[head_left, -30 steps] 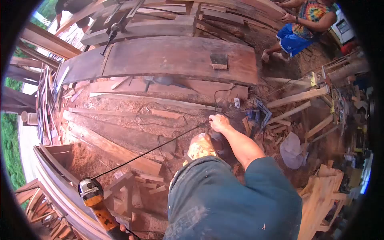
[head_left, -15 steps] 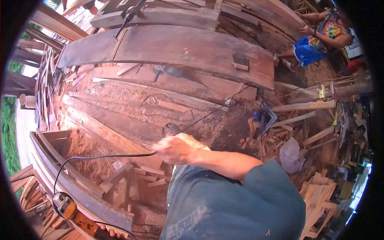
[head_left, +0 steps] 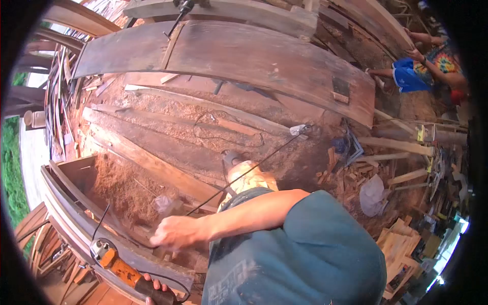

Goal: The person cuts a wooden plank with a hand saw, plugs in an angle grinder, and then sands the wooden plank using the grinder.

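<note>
An orange angle grinder (head_left: 124, 270) with a silver head lies in my left hand (head_left: 155, 288) at the bottom left, my fingers wrapped round its dark rear body. My right hand (head_left: 178, 233) is closed round a black cord (head_left: 239, 178), right of the grinder's head. From this hand the cord runs up and right, taut, to a whitish plug connector (head_left: 301, 130) on the sawdust-covered floor. A looser part of the cord curves near the grinder. My foot (head_left: 232, 158) shows beyond my knee.
A wide dark plank (head_left: 244, 56) spans the top, with a small block (head_left: 340, 90) on it. Long boards (head_left: 152, 162) lie in sawdust. A curved wooden rim (head_left: 101, 229) runs along the lower left. Another person (head_left: 412, 76) holds a board at the upper right; wood scraps lie right.
My right hand has moved down and left with the cord, towards the grinder. The cord has lifted tight to the connector. The view has shifted, and the plank and other person appear further right.
</note>
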A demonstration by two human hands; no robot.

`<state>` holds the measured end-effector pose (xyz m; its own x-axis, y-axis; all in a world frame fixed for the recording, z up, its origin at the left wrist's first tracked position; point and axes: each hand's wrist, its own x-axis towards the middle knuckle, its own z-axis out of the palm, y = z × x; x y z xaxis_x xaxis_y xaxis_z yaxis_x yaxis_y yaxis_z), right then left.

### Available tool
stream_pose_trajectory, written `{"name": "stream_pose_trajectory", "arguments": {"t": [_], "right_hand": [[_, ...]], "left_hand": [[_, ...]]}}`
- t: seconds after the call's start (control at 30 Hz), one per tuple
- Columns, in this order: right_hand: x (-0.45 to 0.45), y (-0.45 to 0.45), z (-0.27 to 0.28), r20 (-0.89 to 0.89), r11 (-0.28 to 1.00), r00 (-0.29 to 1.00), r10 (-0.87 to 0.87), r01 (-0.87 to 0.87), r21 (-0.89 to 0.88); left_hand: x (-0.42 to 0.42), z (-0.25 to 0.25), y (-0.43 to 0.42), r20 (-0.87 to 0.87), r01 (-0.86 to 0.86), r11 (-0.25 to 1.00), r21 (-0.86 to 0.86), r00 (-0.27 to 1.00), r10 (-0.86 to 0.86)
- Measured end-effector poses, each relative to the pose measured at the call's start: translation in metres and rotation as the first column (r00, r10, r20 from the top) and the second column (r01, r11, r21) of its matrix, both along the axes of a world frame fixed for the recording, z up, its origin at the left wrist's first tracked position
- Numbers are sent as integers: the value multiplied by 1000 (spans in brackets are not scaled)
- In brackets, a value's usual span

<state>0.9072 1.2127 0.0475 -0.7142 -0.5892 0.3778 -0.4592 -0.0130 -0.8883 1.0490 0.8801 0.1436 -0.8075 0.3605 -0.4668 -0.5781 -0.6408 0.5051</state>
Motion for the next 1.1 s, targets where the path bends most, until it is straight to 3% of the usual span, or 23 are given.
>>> {"name": "stream_pose_trajectory", "arguments": {"t": [0.1,0.13,0.23,0.3,0.37,0.43,0.47,0.53,0.57,0.63,0.7,0.73,0.77,0.83,0.87,0.9,0.97,1.0,1.07,1.1], "right_hand": [[-34,-44,10,67,989,995,76,-67,-129],[-41,-51,2,71,993,993,95,-90,-82],[-50,-67,-43,140,980,970,200,-196,-41],[-59,-58,-68,304,937,902,305,-342,74],[-60,-56,-78,468,862,871,151,-348,368],[-67,-53,-117,480,797,872,97,-357,487],[-74,-48,-131,426,701,899,101,-368,611],[-91,-51,-107,410,572,899,-155,-257,779],[-97,-65,-114,386,620,901,-196,-191,761],[-119,-96,-60,532,840,843,-75,-234,489],[-130,-147,-23,739,916,671,67,-334,221],[-133,-174,-16,817,931,560,136,-355,88],[-135,-200,-14,851,928,513,114,-360,93],[-136,-245,-15,912,930,410,33,-347,122],[-133,-267,-38,965,965,260,-17,-250,84],[-136,-277,-44,969,947,203,-144,-255,194],[-139,-302,-72,948,928,249,-200,-263,264],[-146,-311,-79,931,897,208,-301,-270,350],[-159,-326,-85,875,813,189,-446,-322,485],[-171,-332,-96,806,700,216,-552,-405,588]], "left_hand": [[-6,22,62,-377,-342,928,-150,887,266],[-2,23,54,-333,-405,903,-145,879,341],[-13,31,51,-392,-423,893,-153,856,339],[-20,33,45,-367,-411,894,-179,871,327],[-22,26,41,-324,-467,851,-238,864,384],[-30,25,46,-266,-517,786,-339,854,448],[-35,20,46,-248,-517,763,-387,856,454],[-50,14,47,-220,-454,723,-521,889,401],[-63,16,44,-199,-389,690,-611,919,342],[-78,0,40,-207,-413,612,-674,901,380],[-91,-12,20,-127,-349,700,-623,928,350],[-97,-23,7,-70,-355,804,-477,927,368],[-100,-37,-6,-15,-351,885,-307,931,364],[-110,-76,-22,127,-311,940,-141,936,328],[-118,-103,-33,90,-287,948,-134,950,300],[-126,-127,-41,56,-267,955,-128,960,276],[-145,-161,-58,192,-293,950,105,944,270],[-148,-181,-64,236,-324,936,137,928,287],[-165,-195,-72,327,-355,899,256,907,265],[-171,-204,-73,370,-354,870,344,902,221]]}}
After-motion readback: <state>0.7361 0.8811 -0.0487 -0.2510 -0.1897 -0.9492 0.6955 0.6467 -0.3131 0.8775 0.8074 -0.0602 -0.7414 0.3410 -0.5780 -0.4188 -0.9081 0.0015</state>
